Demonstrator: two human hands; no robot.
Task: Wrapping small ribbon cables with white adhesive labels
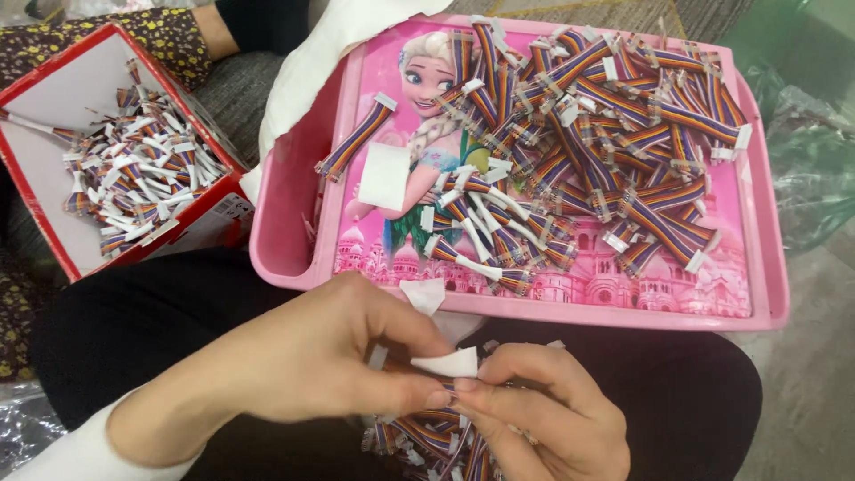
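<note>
White tape pinched at lower centre.
A small white tape piece [445,362] is gripped by the left hand [329,356] and the right hand [534,410], above a bundle of rainbow ribbon cables [427,441].

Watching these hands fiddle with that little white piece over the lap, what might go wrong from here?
The small white piece is pinched only by the fingertips of the left hand and right hand, so it could slip into the loose bundle of rainbow cables on the lap. The pink tray rests on the knees, heaped with cables; a shift of the legs might tip it. Cables near the rim could slide off.
</note>
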